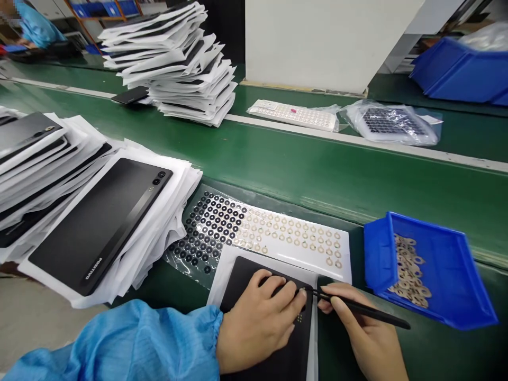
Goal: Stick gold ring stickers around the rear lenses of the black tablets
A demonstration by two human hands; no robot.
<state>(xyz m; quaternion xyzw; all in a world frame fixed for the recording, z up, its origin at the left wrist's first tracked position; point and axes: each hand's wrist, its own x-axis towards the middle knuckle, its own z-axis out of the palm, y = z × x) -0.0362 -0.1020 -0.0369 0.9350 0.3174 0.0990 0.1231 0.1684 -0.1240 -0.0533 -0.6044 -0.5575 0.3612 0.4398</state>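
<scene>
My left hand (260, 323) lies palm down on a black tablet back cover (246, 272), fingers apart and bent, holding nothing. Its index fingertip is by the camera holes near the cover's right edge and partly hides them. In my right hand (363, 323) is a pair of black tweezers (373, 311), its tips at the cover's upper right corner beside that fingertip. Whether the tips hold a small part, I cannot tell. White paper (313, 338) lies under the cover. Just above is a sheet of rings (293, 235), overlapped by a clear film of black rings (216, 219).
A blue bin (448, 280) at right holds many small ring parts (410, 272). Paper-layered stacks of covers (111, 222) stand at left, another tall stack (174, 69) behind. Bagged sheets (397, 124) lie across the green bench (317, 169). A person in blue (39, 26) is far left.
</scene>
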